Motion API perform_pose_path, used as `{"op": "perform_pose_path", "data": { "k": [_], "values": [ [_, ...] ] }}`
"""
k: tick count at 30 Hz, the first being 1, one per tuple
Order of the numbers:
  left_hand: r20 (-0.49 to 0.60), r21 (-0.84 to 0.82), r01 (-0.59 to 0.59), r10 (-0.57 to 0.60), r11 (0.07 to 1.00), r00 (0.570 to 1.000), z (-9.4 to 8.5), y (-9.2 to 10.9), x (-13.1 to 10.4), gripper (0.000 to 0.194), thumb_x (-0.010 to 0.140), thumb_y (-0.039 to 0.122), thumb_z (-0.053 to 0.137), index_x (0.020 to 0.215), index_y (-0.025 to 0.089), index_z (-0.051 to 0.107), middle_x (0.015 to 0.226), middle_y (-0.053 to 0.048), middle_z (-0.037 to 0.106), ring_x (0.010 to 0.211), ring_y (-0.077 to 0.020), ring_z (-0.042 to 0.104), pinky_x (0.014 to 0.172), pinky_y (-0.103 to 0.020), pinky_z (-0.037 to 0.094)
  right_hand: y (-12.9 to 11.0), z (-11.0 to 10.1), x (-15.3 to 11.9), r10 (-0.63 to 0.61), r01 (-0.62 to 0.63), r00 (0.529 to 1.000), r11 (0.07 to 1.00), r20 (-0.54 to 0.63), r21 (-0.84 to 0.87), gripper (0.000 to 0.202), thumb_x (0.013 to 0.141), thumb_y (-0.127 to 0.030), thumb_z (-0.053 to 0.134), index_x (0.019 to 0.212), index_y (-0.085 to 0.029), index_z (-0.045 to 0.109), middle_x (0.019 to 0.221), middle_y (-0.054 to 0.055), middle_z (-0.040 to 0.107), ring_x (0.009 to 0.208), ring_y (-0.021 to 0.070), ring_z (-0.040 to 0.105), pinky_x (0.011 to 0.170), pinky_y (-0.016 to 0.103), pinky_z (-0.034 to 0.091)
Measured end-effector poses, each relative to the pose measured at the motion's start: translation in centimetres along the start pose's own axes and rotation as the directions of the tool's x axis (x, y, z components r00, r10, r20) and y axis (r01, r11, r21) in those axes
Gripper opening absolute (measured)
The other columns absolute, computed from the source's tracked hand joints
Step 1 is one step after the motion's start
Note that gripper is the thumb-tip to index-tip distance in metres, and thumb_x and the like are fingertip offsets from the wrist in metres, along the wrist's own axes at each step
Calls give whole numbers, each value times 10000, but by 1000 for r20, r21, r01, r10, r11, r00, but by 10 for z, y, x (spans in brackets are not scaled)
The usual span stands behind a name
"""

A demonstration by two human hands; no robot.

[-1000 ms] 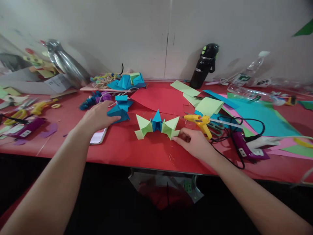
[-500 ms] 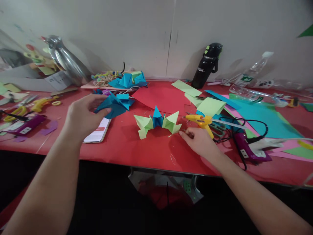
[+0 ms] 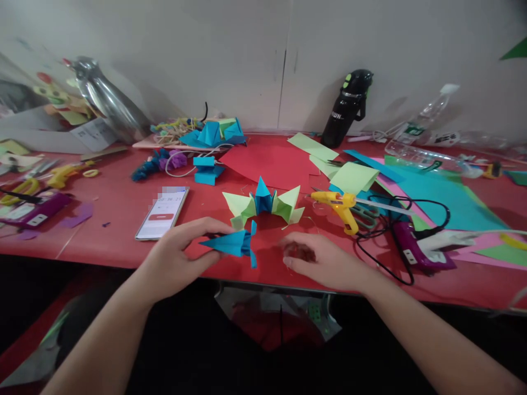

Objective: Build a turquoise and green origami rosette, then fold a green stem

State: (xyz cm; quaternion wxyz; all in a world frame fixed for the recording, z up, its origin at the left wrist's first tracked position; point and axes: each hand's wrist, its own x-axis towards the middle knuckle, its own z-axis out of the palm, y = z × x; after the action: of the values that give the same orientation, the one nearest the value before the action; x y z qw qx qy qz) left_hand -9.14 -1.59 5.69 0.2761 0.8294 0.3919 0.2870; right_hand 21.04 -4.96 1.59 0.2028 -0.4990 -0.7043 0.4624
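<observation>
Between the thumb and fingers of my left hand (image 3: 181,258) is a folded blue paper piece (image 3: 230,243), its pointed end toward the palm. My right hand (image 3: 321,258) hovers to the right of it with curled, parted fingers and nothing visible in them. Just beyond both hands stands a folded paper form (image 3: 264,197) with a blue middle and light green pieces on either side. Another folded blue piece (image 3: 208,171) lies farther back, to the left.
A phone (image 3: 162,214) lies left of my hands. On the right are a yellow glue gun (image 3: 340,206), a purple power strip (image 3: 426,249) and coloured paper sheets (image 3: 440,192). A black bottle (image 3: 346,109) and a metal jug (image 3: 111,99) stand by the wall.
My left hand has brought the blue paper piece from above the phone toward the front middle of the table. My right hand has moved left and nearer, away from the glue gun.
</observation>
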Motion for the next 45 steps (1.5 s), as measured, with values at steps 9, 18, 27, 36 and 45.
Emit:
{"op": "perform_pose_path", "data": {
  "k": [9,18,27,36,45],
  "values": [
    [103,-56,86,-80,995,991,18,-8,-2,363,901,309,692,1252,296,598,1225,-24,649,1120,-213,645,962,-326,552,-14,28,-8,-40,41,995,999,-95,-1,506,834,-545,720,1245,-273,605,1138,48,659,927,201,620,786,331,512],
    [277,-264,160,-84,951,957,19,4,-8,587,827,322,768,1360,286,526,1330,-86,606,1205,-257,626,1035,-395,547,-17,45,1,-191,211,936,977,-296,37,234,877,-265,682,1107,-252,642,1093,46,659,1016,205,624,902,344,501],
    [-11,151,-37,39,988,999,8,1,18,252,907,304,653,1153,249,649,1055,-29,668,791,-134,610,673,-254,504,5,15,2,-170,186,918,983,-359,10,279,818,-58,545,991,-230,681,1042,28,701,1001,187,646,900,335,497],
    [190,354,-203,142,913,971,18,21,47,432,885,415,680,1277,253,604,1211,-74,644,951,-207,654,819,-320,541,9,-5,-2,-91,109,910,994,-405,22,320,786,-61,519,990,-223,705,1015,32,743,970,201,682,894,352,527],
    [-34,207,-296,310,932,950,59,13,55,278,975,140,478,1061,224,728,1173,-68,691,975,-174,692,859,-316,578,7,-40,-31,-72,10,977,956,-202,-292,369,820,-376,722,1174,-290,668,1131,59,722,936,246,680,789,360,548]
  ]
}}
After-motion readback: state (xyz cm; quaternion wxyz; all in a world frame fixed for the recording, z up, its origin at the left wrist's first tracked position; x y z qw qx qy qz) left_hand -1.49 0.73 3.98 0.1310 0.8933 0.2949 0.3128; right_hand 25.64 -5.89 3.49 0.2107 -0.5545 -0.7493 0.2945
